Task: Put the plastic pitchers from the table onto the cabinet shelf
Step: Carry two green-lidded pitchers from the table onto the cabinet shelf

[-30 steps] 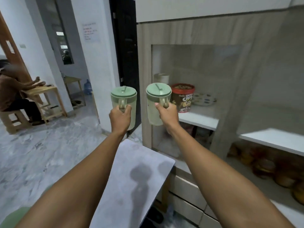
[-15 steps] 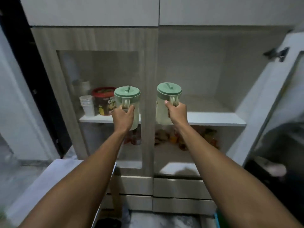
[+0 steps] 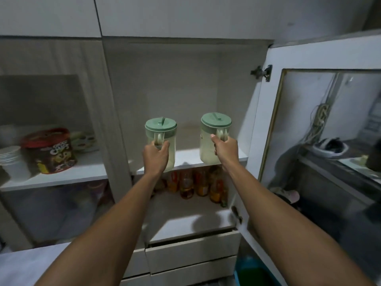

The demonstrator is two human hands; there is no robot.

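I hold two pale green plastic pitchers with green lids, one in each hand, by their handles. My left hand (image 3: 156,155) grips the left pitcher (image 3: 161,133), which hangs upright at the front edge of the white cabinet shelf (image 3: 185,156). My right hand (image 3: 224,148) grips the right pitcher (image 3: 213,133), upright over the shelf's right front part. Whether either pitcher's base touches the shelf is hidden by my hands. The shelf compartment behind them is bare.
The cabinet's glass door (image 3: 321,129) stands open at the right. Behind the shut left glass door are a red-lidded cereal tub (image 3: 51,150) and stacked white cups (image 3: 13,161). Several bottles (image 3: 198,183) stand on the lower shelf. Drawers (image 3: 191,256) sit below.
Both pitchers have moved right and forward, from in front of the shut left door and the divider to the open compartment's shelf. My view has swung right and closer.
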